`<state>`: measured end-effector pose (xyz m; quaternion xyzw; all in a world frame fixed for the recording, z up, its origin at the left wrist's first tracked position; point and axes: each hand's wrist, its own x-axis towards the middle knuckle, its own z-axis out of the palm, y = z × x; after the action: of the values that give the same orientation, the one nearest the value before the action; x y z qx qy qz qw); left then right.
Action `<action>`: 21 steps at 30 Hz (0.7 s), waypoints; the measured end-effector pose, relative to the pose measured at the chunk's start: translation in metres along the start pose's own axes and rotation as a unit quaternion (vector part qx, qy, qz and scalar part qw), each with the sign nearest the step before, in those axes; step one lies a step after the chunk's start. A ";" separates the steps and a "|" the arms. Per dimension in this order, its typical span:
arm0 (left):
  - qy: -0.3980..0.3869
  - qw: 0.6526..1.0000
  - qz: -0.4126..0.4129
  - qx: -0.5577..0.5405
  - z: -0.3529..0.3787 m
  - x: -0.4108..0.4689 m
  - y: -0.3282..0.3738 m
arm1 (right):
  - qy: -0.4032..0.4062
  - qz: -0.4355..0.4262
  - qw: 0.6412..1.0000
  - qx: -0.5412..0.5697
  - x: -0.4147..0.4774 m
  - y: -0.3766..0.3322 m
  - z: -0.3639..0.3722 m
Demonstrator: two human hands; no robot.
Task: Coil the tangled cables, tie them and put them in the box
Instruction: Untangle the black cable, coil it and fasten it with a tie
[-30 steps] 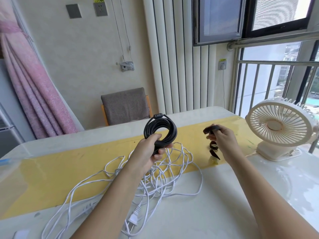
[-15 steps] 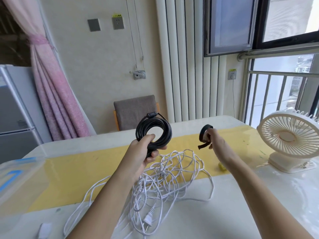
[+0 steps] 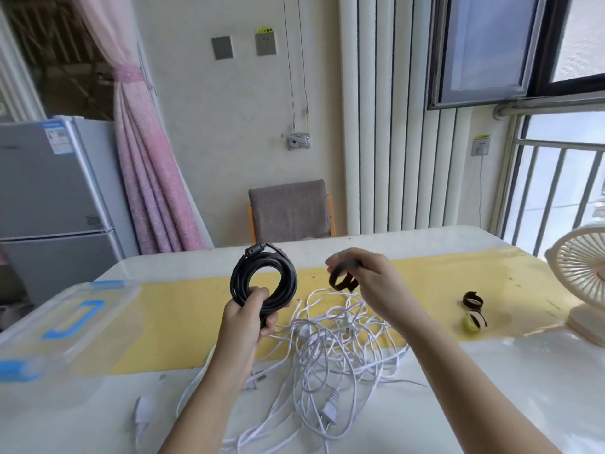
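Two risks stand out. Left grip (image 3: 248,317) clasps the black coil (image 3: 263,280) only at its lower edge, fingers curled round the bundled turns. The upper loops stand free above the fist at centre frame and could spring loose if that hold slackens while the tie is threaded. Right grip (image 3: 376,280), just right of the coil and apart from it, pinches a curled black strap (image 3: 342,280). Blur hides how firmly, and the strap could drop into the white tangle (image 3: 327,348) on the worktop (image 3: 491,404) below. The box (image 3: 65,322) waits at the frame's left edge.
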<state>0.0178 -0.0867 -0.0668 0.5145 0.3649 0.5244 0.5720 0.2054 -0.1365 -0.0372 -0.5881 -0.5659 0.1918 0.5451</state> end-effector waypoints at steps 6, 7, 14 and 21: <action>0.010 0.999 0.035 0.032 -0.015 0.000 -0.009 | 0.123 0.032 0.987 0.095 -0.008 -0.001 0.026; 0.011 0.998 0.047 0.038 -0.015 -0.001 -0.009 | 0.114 0.040 0.990 0.077 -0.010 0.000 0.028; 0.074 0.984 0.142 0.079 -0.013 -0.007 -0.013 | 0.019 0.143 0.987 0.068 -0.018 0.007 0.027; 0.115 0.981 0.141 0.066 -0.018 -0.004 -0.010 | -0.033 -0.004 0.987 0.160 -0.026 -0.003 0.028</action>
<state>0.0019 -0.0861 -0.0805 0.5336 0.3859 0.6302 0.4112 0.1733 -0.1480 -0.0535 -0.4841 -0.5483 0.2971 0.6137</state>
